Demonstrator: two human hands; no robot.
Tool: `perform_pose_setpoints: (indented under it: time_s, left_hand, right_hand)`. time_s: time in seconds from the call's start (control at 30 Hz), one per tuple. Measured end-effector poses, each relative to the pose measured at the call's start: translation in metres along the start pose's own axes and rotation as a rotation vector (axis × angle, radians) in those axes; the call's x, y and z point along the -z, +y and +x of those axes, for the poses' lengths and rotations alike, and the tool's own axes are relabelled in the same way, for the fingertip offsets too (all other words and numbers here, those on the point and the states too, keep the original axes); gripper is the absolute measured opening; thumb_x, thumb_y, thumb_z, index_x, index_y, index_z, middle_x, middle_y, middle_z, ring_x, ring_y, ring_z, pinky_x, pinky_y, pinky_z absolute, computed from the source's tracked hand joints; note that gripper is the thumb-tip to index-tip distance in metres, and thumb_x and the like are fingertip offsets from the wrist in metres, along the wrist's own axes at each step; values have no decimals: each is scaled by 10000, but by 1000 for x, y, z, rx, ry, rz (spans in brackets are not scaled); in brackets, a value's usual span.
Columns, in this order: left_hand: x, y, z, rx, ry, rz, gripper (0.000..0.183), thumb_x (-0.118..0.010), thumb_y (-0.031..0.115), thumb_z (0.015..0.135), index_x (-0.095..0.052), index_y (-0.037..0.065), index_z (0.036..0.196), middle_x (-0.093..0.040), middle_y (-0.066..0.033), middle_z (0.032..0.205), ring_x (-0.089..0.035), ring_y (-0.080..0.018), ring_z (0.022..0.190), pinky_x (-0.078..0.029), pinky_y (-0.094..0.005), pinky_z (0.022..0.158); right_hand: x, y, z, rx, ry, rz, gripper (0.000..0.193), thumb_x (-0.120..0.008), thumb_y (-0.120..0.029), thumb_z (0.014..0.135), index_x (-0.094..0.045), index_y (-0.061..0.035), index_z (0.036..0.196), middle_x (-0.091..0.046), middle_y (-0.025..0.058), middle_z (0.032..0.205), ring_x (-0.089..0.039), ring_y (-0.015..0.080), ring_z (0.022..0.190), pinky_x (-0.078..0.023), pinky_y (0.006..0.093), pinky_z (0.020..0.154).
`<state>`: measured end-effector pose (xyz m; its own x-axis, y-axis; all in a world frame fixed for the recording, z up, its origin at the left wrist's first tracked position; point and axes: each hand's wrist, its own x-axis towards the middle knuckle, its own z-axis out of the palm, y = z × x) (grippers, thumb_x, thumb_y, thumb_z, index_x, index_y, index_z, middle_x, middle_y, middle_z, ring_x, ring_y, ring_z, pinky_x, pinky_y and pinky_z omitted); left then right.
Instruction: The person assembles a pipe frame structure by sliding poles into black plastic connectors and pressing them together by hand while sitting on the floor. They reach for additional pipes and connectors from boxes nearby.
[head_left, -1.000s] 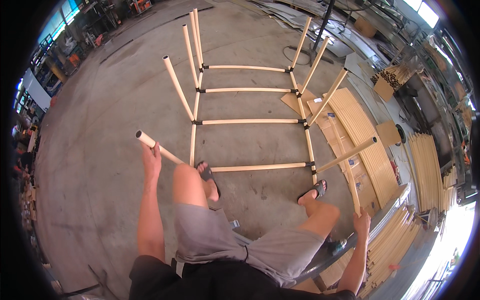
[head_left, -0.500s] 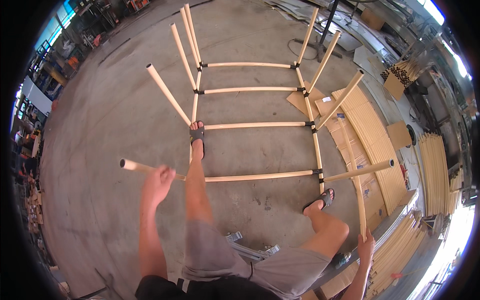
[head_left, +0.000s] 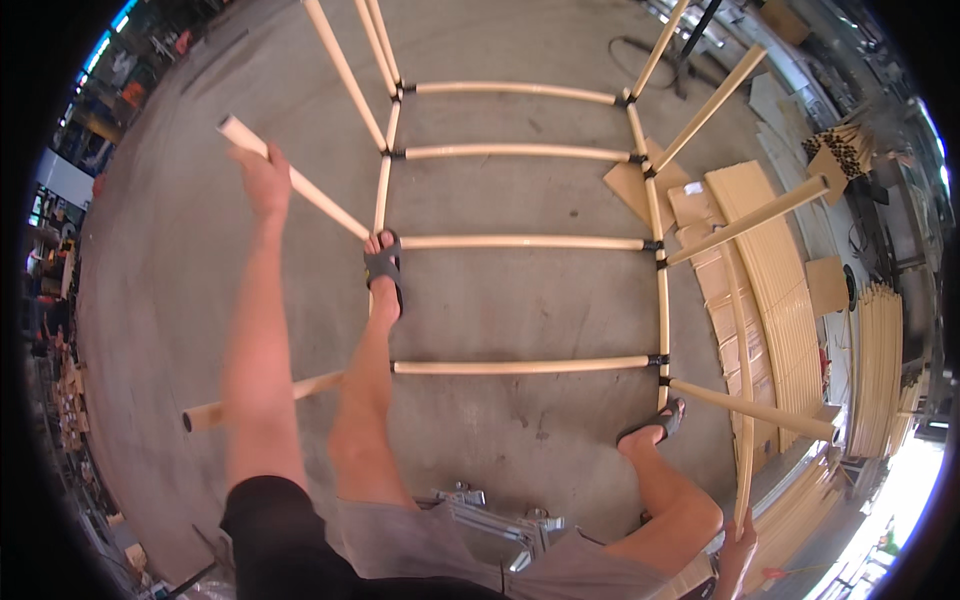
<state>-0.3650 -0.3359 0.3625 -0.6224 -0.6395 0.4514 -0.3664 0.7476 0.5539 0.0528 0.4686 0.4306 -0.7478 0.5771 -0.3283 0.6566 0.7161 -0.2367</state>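
Shifting left hand [head_left: 266, 187] from nearest post [head_left: 208, 414] to second post [head_left: 325, 201], grasping it left of frame [head_left: 525, 242]; still gripping long pole [head_left: 745, 470] right of frame with right hand [head_left: 738, 553]; apparently working farther along frame.

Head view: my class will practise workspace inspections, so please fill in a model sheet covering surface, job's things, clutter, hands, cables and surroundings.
Surface: grey floor with dark stains.
Job's things: tan pipe frame with black joints and cross rails; a loose pipe lies outside its right side.
Clutter: flattened cardboard with a pipe stack at right; a grey metal fixture by the person's legs.
Hands: left hand around an upright pipe near its free end; right hand at the loose pipe's near end.
Cables: dark loop on the floor beyond the frame; cannot tell if cable.
Surroundings: more pipes upright-looking at right; blurred items along the left edge.
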Motion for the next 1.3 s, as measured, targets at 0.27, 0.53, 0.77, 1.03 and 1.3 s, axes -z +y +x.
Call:
perform_pose_setpoints:
  time_s: [0.27, 0.53, 0.77, 1.03, 1.3]
  left_hand:
    - [-29, -52, 34, -49, 42, -76, 537, -556, 292, 954, -324, -140, 1171, -619, -337, 916, -647, -454, 904, -509, -488, 758]
    - [-28, -44, 23, -2, -111, 92, 689, -539, 354, 974, -263, -148, 1357, -568, -363, 1172, -571, -468, 1124, -471, -496, 929]
    - [-23, -51, -105, 74, -743, 324, 883, -609, 415, 933, -158, -89, 1499, -205, -286, 1559, -182, -356, 1473, -194, -412, 1203]
    - [83, 54, -393, -24, -1307, -43, 663, -745, 222, 823, -439, -28, 1355, -515, -258, 1357, -559, -348, 1211, -464, -391, 984]
    - [183, 98, -488, -128, -1465, -453, 451, -676, 229, 897, -554, -4, 1264, -665, -155, 1168, -660, -240, 1038, -536, -354, 846]
  right_hand:
    - [-9, -11, -4, -59, -24, 104, 456, -606, -127, 913, -535, 53, 1326, -677, 210, 1060, -626, 233, 968, -489, 361, 840]
    - [-23, -4, -13, -94, 65, 48, 468, -669, -176, 879, -573, 6, 1299, -691, 238, 1043, -685, 316, 956, -512, 390, 827]
    - [-53, 39, -7, -235, -118, 391, 377, -627, -277, 919, -594, 10, 677, -535, 57, 529, -508, 154, 417, -377, 329, 386]
    - [-48, 60, 2, -277, -334, 923, 259, -666, -228, 915, -609, 0, 805, -561, 29, 629, -539, 136, 478, -397, 280, 401]
    - [-12, 71, -87, -195, -250, 1088, 258, -620, -232, 946, -600, -14, 810, -559, 34, 643, -526, 125, 482, -409, 271, 398]
